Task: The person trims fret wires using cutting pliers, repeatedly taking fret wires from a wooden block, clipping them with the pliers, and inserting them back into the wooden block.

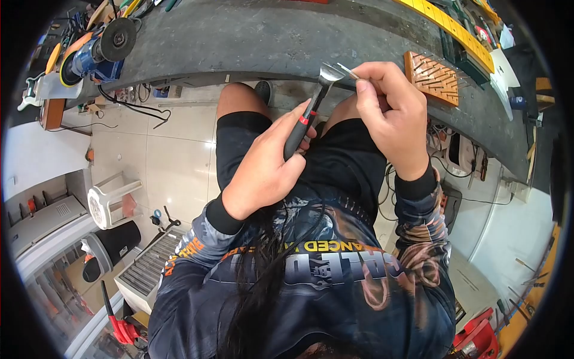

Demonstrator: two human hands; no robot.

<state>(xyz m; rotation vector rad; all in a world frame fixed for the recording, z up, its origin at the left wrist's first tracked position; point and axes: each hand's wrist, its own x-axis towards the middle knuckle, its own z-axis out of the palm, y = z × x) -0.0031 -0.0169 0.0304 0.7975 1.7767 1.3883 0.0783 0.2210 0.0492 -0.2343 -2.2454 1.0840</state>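
A tool with a black and red handle (297, 134) and a broad metal head (330, 74) is held in my left hand (267, 161), tilted up to the right. My right hand (394, 110) pinches a thin, pale metal piece (347, 70) between thumb and forefinger. The far end of this piece lies close beside the metal head; whether they touch is unclear. Both hands are above my lap, near the front edge of the dark workbench (263, 42).
A wooden block with rows of thin metal pins (431, 79) lies on the bench at the right, near a long yellow level (448, 27). A bench grinder (98, 54) stands at the left. A white stool (107, 203) is on the floor.
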